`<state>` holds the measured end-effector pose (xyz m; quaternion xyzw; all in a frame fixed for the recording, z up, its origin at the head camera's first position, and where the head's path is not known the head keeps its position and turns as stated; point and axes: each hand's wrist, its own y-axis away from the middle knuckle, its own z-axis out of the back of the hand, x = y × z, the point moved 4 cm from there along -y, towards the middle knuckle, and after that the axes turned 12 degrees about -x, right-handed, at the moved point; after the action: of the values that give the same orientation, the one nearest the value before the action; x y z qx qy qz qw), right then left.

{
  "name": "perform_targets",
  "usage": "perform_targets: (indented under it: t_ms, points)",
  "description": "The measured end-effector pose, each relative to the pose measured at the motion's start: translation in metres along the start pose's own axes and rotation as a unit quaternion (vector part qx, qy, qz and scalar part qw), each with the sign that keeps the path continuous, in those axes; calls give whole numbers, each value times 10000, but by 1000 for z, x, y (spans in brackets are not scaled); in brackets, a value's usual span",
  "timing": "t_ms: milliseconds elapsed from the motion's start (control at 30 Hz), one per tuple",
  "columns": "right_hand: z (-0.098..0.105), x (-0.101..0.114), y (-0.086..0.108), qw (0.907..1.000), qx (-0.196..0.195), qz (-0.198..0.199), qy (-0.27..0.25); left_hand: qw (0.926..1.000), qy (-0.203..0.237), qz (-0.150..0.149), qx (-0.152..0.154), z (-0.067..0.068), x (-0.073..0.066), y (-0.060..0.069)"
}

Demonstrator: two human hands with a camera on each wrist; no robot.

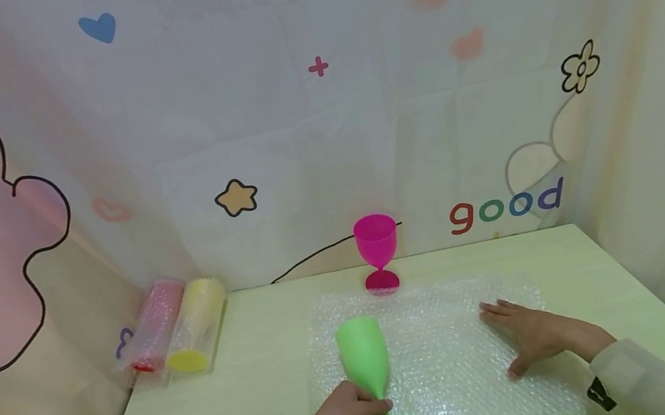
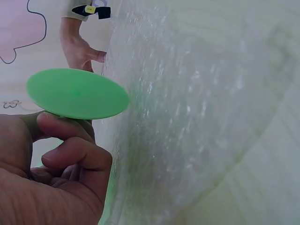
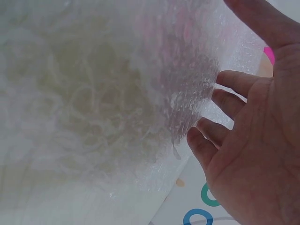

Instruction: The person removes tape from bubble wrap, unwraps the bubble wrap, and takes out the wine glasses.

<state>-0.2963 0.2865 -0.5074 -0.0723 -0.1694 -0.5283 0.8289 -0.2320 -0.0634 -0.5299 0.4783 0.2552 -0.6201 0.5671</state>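
Note:
My left hand (image 1: 349, 412) grips a light green plastic goblet (image 1: 364, 350) by its stem, just above the round foot. The goblet lies tilted over a sheet of bubble wrap (image 1: 451, 350), its bowl pointing away from me. In the left wrist view the green foot (image 2: 77, 93) sits above the curled fingers (image 2: 79, 154). My right hand (image 1: 531, 332) is spread over the right part of the sheet, fingers straight. In the right wrist view its fingertips (image 3: 201, 143) touch or hover close to the wrap; I cannot tell which.
A pink goblet (image 1: 377, 244) stands upright behind the sheet, near the back edge of the pale table (image 1: 267, 367). At the back left lie two wrapped goblets, one red-pink (image 1: 158, 316) and one yellow (image 1: 193, 328). A printed curtain (image 1: 264, 123) surrounds the table.

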Motion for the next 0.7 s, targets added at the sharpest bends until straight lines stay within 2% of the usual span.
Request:
perform_targets:
  t_ms: [333,500,700]
  points:
    - [-2,-4,1,10000,26,13,38,10000,-29,19,-58,-1,4,-1]
    - [-1,-5,1,10000,69,48,20,9997,55,-220,-2,2,2,0]
    - [1,-2,0,9997,-18,11,232,9985,165,-515,30,10,-5,1]
